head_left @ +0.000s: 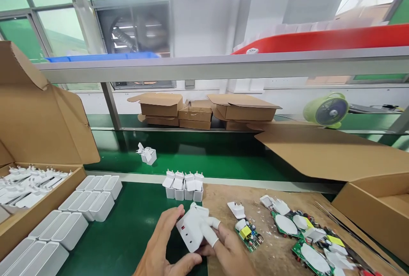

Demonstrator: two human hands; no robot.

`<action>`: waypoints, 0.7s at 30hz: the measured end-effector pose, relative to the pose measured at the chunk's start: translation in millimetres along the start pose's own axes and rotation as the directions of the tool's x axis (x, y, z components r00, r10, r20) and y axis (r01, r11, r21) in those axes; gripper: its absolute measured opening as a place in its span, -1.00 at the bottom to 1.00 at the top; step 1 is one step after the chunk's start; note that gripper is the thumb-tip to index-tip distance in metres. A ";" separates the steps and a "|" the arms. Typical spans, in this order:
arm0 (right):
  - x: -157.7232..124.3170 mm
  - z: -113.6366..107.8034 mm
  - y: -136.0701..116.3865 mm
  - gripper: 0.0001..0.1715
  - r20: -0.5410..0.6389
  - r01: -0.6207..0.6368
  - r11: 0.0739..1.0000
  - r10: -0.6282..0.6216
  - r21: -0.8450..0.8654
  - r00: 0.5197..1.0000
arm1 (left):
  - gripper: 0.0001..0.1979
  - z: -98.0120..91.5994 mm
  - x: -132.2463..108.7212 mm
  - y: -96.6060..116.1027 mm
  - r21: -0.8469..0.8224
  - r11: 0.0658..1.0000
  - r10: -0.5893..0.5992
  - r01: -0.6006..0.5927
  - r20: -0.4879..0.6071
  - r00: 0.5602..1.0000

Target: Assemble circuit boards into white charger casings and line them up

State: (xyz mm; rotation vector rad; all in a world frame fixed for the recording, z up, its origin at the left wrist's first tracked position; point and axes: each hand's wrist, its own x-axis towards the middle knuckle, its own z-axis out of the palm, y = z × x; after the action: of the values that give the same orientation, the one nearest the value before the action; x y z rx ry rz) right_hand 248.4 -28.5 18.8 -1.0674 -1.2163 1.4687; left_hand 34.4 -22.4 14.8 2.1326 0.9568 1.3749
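A white plastic charger housing [191, 230] with small dark holes and a red mark is held between my two hands, low in the middle of the head view. My left hand [164, 244] curls around its left side, thumb below. White finger cots cover fingers of my right hand [228, 248], which press on the housing's right side; some fingertips are hidden behind it. To the right lies a circuit board [249, 234] with a yellow component, a white plug piece [236, 210] at its top end. Several white chargers [183, 186] with pins stand in a row beyond my hands.
Open white cases [68, 227] stand in rows at left, beside a carton [75, 182] of white parts. More circuit boards [308, 252] and thin metal rods [354, 233] lie on the brown board [220, 199]. An open carton [383, 199] stands right; a white piece [148, 155] sits on the green belt [204, 148].
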 end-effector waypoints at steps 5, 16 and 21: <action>-13.1 -6.0 -18.0 -0.45 0.012 0.203 0.737 -0.255 -0.645 0.967 | -0.23 -7.3 2.2 -4.7 0.144 0.987 0.041 -0.067 0.176 0.984; -18.6 7.0 -20.4 -0.19 0.036 0.148 0.574 -0.202 -0.805 0.979 | -0.35 15.3 -5.7 9.0 0.419 0.899 0.036 -0.128 0.220 0.975; -20.4 12.0 -28.8 -0.27 0.002 0.094 0.549 -0.165 -0.830 0.986 | -0.35 18.5 -7.0 10.7 0.498 0.862 -0.017 -0.099 0.223 0.975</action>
State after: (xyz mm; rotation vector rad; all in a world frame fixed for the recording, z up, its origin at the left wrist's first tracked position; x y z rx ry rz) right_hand 244.3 -48.2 50.2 -1.5772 -1.9703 0.6560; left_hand 52.7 -34.4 9.9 2.6332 1.2958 0.9377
